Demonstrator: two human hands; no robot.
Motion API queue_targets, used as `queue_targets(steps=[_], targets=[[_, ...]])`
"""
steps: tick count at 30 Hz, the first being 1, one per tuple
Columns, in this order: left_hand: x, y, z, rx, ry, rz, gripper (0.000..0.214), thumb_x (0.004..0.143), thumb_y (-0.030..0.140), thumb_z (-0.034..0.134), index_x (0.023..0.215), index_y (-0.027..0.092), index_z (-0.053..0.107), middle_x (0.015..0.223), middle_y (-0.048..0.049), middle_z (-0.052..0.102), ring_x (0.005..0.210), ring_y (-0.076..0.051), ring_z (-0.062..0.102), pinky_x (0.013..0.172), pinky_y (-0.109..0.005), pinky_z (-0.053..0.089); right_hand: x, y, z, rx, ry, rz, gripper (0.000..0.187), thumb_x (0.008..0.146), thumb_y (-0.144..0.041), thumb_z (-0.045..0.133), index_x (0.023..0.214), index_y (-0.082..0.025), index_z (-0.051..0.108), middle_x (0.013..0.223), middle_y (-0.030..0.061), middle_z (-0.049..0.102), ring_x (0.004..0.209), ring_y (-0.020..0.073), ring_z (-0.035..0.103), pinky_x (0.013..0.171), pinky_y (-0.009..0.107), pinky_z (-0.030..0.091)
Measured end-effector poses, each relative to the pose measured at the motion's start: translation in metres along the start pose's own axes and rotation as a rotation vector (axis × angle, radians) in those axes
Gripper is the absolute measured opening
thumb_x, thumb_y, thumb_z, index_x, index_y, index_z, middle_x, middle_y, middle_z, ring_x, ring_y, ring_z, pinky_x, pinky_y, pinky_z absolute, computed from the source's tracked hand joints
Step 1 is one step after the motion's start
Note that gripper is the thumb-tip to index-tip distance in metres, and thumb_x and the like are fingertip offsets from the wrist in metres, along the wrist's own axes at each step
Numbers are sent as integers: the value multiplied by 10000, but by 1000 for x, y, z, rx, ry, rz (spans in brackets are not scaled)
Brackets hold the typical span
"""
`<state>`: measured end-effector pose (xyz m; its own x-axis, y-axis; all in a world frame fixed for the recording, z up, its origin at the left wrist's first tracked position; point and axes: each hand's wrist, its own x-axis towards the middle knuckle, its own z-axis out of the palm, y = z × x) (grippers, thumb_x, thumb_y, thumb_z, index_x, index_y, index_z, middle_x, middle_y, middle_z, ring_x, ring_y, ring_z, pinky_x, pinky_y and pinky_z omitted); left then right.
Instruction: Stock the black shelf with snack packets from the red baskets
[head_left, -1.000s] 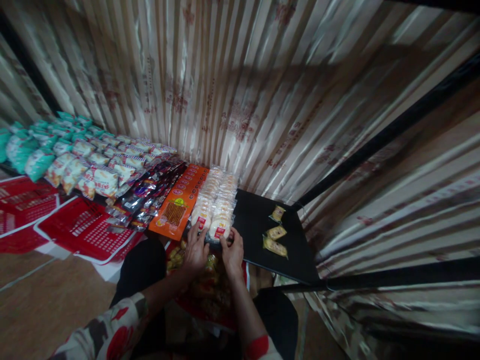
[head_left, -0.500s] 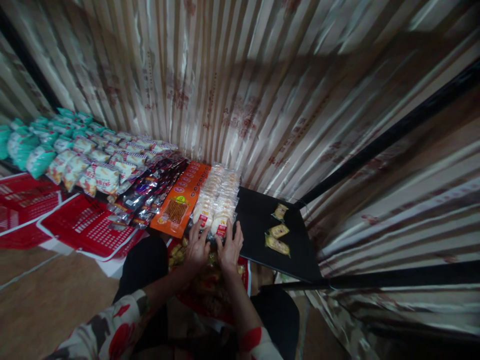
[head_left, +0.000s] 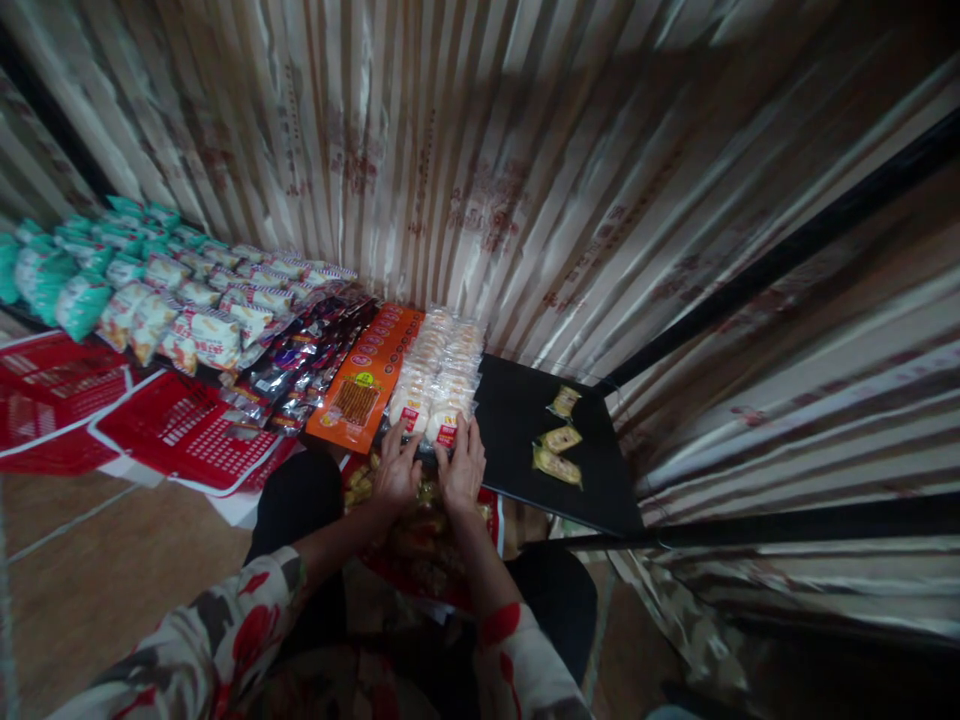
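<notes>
Two rows of clear packets of pale round crackers (head_left: 435, 368) lie on a black shelf (head_left: 517, 450). My left hand (head_left: 396, 470) rests its stretched fingers on the nearest packet of the left row. My right hand (head_left: 461, 468) lies flat with fingers spread on the nearest packet of the right row. Both hands press on the front ends of the rows and grip nothing. Below my hands, on my lap, sits a red basket (head_left: 420, 545) with yellow-wrapped snacks.
Orange snack packs (head_left: 367, 378), dark foil packs (head_left: 304, 365), white-and-red bags (head_left: 202, 320) and teal bags (head_left: 67, 270) line the shelf to the left. Three small yellow packets (head_left: 559, 440) lie on the right. Red baskets (head_left: 180, 435) stand below left. Striped curtain behind.
The view has shifted slightly. My fingers have moved from holding the front cracker packets at their edges to lying flat on top of them.
</notes>
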<state>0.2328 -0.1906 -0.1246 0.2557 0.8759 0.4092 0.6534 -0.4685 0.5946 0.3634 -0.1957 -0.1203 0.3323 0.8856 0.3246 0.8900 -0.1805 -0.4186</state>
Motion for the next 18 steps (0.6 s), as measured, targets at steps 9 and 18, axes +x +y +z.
queue_targets(steps=[9, 18], targets=[[-4, -7, -3, 2, 32, 108, 383, 782, 88, 424, 1148, 103, 533, 1421, -166, 314, 1335, -299, 247, 1040, -506, 349, -4, -2, 2, -8, 23, -18, 606, 882, -388, 390, 1440, -235, 211, 1487, 119, 247, 1273, 285, 314, 953, 434, 355], [-63, -12, -6, 53, -97, 53, 359, 783, 45, 384, 1053, 149, 598, 1346, -124, 435, 1309, -241, 320, 1056, -461, 349, -27, 6, -6, 179, 146, -87, 525, 912, -368, 326, 1381, -134, 326, 1446, 181, 277, 1319, 268, 230, 1019, 471, 292]])
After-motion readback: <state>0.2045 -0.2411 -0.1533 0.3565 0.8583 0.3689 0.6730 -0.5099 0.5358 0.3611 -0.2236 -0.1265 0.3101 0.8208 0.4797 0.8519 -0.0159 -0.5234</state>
